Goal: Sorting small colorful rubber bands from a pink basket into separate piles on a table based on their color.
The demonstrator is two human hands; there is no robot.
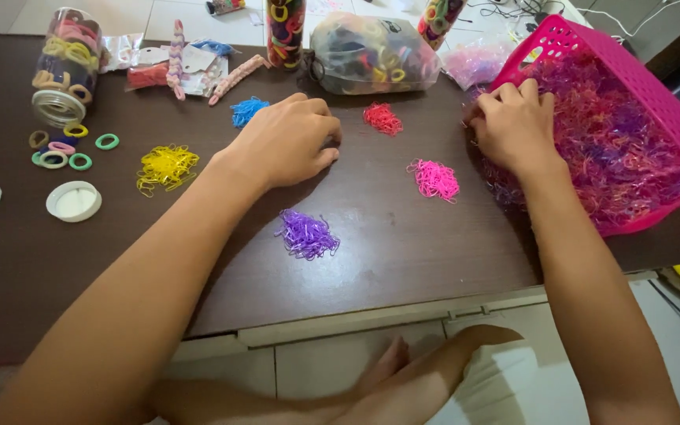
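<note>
Five small heaps of tiny elastic bands lie sorted by colour on the dark brown surface [403,244]: a yellow heap [166,167], a blue heap [247,111], a red heap [382,118], a pink heap [434,179] and a purple heap [307,234]. The step in hand looks like colour sorting, with bands being drawn from the mixed tangle of bands [607,157] that fills the tipped pink basket [560,39] at the right edge of the surface.

The right hand [513,126] rests on the near edge of that tangle, fingers curled down and drawn together into the bands as if picking at them; whether a band is pinched between the fingertips cannot be told. The left hand [289,142] lies knuckles-up on the surface between the blue and red heaps, loosely curled with fingers tucked under, and nothing can be seen in it.

By this reading, the next move calls for teasing one colour free of the tangle without dragging neighbours along, then carrying it to the matching heap; the pink and red heaps lie nearest the right hand.

Further left, a clear jar [64,67] of larger hair ties lies on its side, with a few loose hair ties [68,151] and a white lid [74,201] near its mouth. A clear bag of hair ties [371,51] sits at the back.
</note>
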